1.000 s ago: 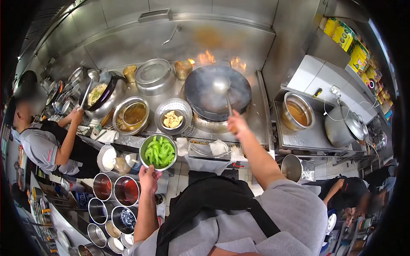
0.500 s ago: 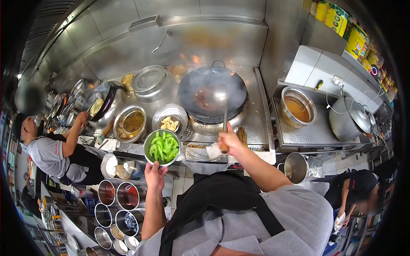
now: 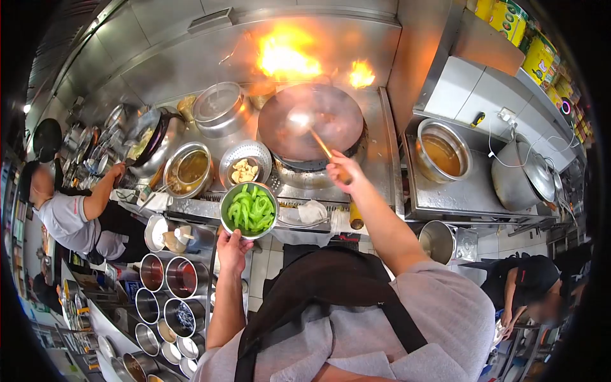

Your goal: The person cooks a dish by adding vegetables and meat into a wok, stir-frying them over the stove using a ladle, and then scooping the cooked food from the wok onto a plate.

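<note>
My left hand (image 3: pixel 233 249) grips the near rim of a metal bowl (image 3: pixel 225 223) filled with green pepper strips (image 3: pixel 250 208). Wrapped round the wooden handle of a ladle (image 3: pixel 322 144), my right hand (image 3: pixel 344 173) is at the near edge of the wok. The ladle's bowl is over the left part of the large dark wok (image 3: pixel 331 121), whose contents are blurred by steam. Tall flames (image 3: pixel 287 54) rise behind the wok. Just beyond the green pepper bowl, a perforated strainer (image 3: pixel 259 153) holds pale yellow pieces (image 3: pixel 244 171).
A pot of brown liquid (image 3: pixel 170 172) and a lidded pot (image 3: pixel 219 108) stand left of the wok. Another broth pot (image 3: pixel 463 153) is on the right counter. Sauce containers (image 3: pixel 184 277) line the lower left. A co-worker (image 3: pixel 63 213) stands at left; another person (image 3: pixel 525 280) is at right.
The flames behind the wok have flared up much larger. The ladle has swung toward the wok's left side, and the pepper bowl is slightly further right and nearer my body.
</note>
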